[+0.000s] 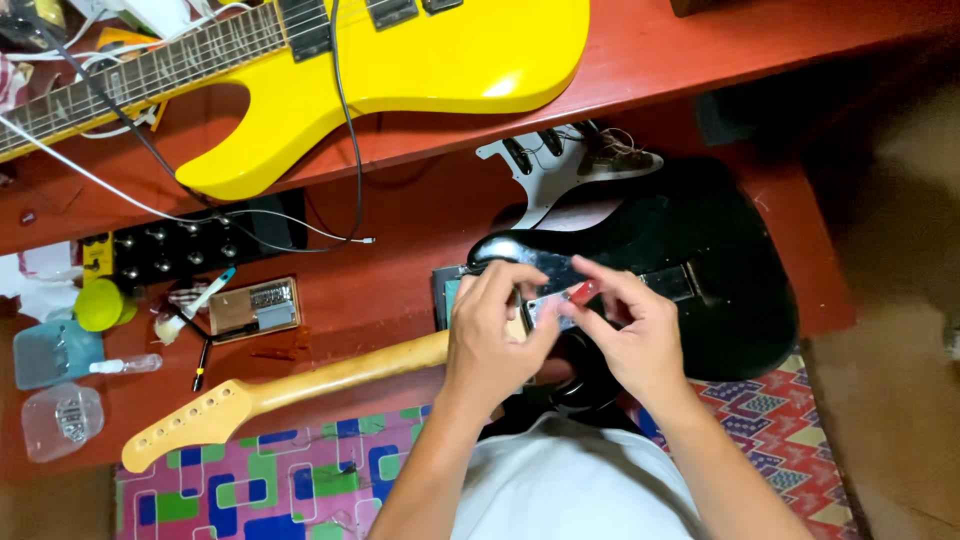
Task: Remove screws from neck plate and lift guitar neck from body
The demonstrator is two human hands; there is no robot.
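Observation:
A black electric guitar body [700, 260] lies on the red bench [400, 200] in front of me, its pale wooden neck [300, 385] running left to the headstock. My left hand [495, 335] rests over the neck joint, fingers pinching a small shiny metal plate [545, 305]. My right hand [630, 330] meets it from the right and grips a small tool with a red handle [583, 291], its tip at the plate. A white pickguard [560, 170] with pickups and loose wires lies just beyond the black body.
A yellow electric guitar [400, 70] lies across the upper shelf, cables trailing over it. At left sit a black pedal with knobs [170, 250], a metal bridge part [255, 308], a yellow-green cap [100, 303], plastic containers [60, 420] and a screwdriver [202, 365]. A colourful patterned mat [270, 480] covers the floor.

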